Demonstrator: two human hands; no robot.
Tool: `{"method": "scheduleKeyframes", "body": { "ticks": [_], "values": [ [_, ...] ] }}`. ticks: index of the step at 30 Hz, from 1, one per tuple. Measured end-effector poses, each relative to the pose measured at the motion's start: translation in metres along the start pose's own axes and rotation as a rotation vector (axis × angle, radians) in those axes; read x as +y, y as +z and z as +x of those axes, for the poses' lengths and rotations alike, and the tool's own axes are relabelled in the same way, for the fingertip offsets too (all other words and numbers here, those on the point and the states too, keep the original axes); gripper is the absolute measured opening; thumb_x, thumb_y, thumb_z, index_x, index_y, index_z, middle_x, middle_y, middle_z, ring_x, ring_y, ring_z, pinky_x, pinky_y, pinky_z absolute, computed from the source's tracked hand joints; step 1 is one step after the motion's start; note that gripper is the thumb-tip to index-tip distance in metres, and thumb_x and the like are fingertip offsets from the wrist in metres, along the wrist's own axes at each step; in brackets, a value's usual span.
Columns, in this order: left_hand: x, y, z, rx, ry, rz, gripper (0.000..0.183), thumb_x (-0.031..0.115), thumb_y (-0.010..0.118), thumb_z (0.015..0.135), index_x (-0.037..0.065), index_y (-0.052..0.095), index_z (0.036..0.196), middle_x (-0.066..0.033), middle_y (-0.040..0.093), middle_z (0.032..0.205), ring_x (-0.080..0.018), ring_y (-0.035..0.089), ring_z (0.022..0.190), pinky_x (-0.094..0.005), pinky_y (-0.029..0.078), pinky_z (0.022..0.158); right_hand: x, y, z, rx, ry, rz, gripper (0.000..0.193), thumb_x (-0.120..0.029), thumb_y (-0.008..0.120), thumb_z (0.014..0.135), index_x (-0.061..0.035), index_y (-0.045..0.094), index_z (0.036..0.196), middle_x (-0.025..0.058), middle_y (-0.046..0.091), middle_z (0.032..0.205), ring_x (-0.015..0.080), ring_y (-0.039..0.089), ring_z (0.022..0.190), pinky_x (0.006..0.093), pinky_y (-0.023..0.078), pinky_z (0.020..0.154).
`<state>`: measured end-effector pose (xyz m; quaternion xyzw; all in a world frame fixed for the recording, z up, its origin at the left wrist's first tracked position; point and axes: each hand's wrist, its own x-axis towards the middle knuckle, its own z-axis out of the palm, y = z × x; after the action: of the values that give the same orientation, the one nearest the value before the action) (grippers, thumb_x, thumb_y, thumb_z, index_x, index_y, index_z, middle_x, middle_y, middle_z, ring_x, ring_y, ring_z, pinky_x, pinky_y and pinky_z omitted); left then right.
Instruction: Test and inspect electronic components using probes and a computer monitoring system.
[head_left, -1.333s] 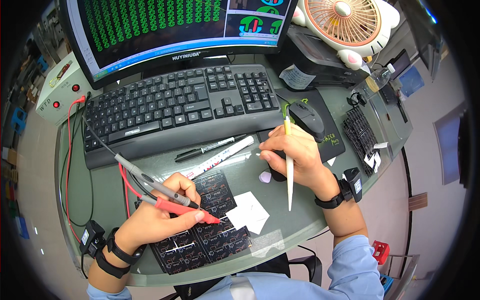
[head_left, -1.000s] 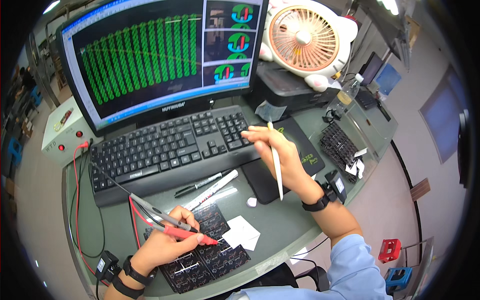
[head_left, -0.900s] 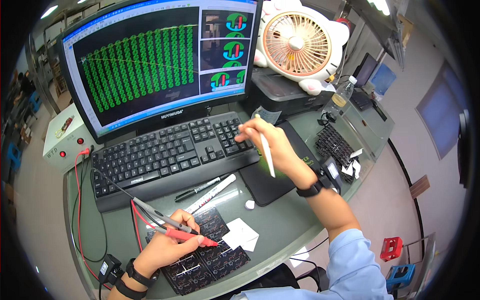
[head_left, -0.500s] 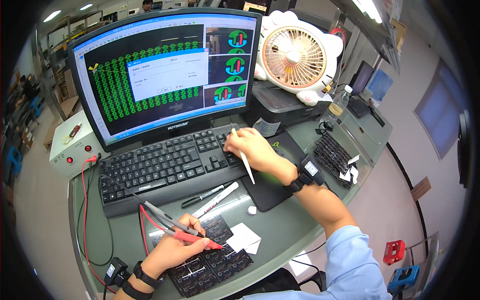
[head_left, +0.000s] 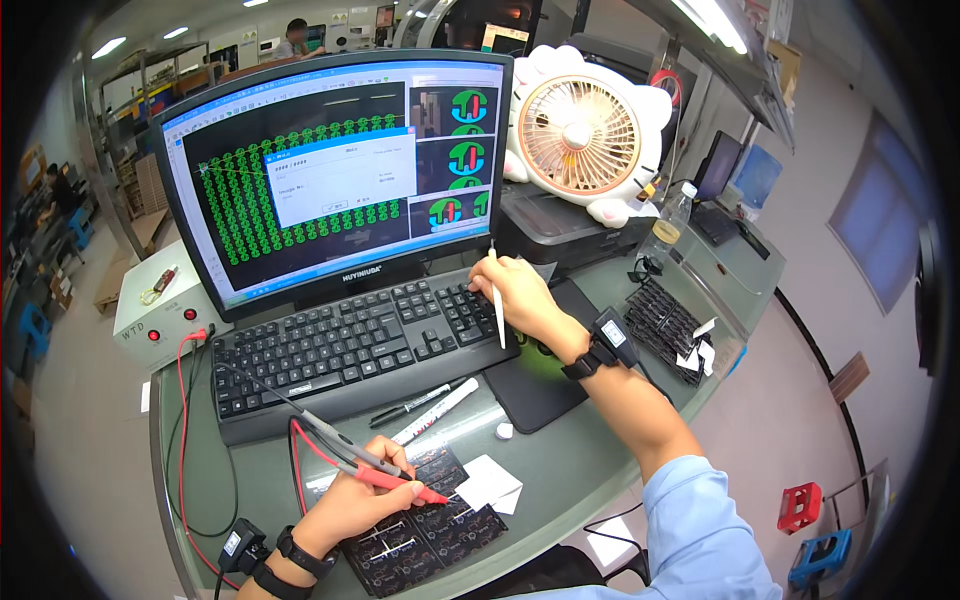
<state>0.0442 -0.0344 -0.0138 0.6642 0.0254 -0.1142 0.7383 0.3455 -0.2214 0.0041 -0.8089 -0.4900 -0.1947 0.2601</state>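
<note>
My left hand [head_left: 355,505] is closed round two test probes, a red probe [head_left: 385,478] and a grey probe [head_left: 340,438], held together. Their tips point down at a dark circuit board panel [head_left: 450,535], close to some white paper slips [head_left: 490,482] on its edge. Fingers of my right hand [head_left: 525,300] pinch a slim white pen-like stick [head_left: 499,318], which hangs roughly upright. That hand is over the number pad at the right end of a black keyboard [head_left: 345,345]; whether a finger presses a key I cannot tell.
Behind the keyboard stands a monitor [head_left: 235,215] with a dialog box over green patterns. A white fan [head_left: 650,150] sits on a black printer [head_left: 560,225]. Two markers [head_left: 437,408], a white cap [head_left: 504,431], a mouse mat [head_left: 535,390], stacked dark boards [head_left: 660,325], a bottle [head_left: 672,220] and a white box [head_left: 150,320] are around.
My right hand has shifted slightly right over the number pad, uncovering more keys, and the white stick stands more upright. My left hand keeps its place with the probes. The whole view has tilted slightly.
</note>
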Motion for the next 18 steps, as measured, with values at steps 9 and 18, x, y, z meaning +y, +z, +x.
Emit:
{"method": "scheduleKeyframes", "body": {
  "ticks": [9,18],
  "values": [
    [0.004,-0.004,0.000,-0.007,0.009,0.005,0.027,0.010,0.067,0.086,0.004,0.044,0.100,-0.0077,0.058,0.096,-0.0173,0.067,0.085,-0.0250,0.055,0.068,-0.028,-0.014,-0.033,-0.098,-0.240,0.042,0.010,-0.014,0.064,0.083,-0.0095,0.060,0.092,0.0024,0.064,0.084,0.0255,0.059,0.086,0.0363,0.043,0.079],
    [-0.006,0.001,0.002,-0.049,0.081,-0.014,0.024,0.013,0.064,0.088,0.003,0.044,0.096,-0.0068,0.060,0.090,-0.0118,0.066,0.081,-0.0240,0.053,0.067,-0.023,-0.002,-0.016,-0.011,-0.049,0.048,0.009,-0.019,0.060,0.088,-0.0120,0.060,0.093,0.0072,0.061,0.083,0.0270,0.058,0.085,0.0398,0.042,0.075]
  ]
}}
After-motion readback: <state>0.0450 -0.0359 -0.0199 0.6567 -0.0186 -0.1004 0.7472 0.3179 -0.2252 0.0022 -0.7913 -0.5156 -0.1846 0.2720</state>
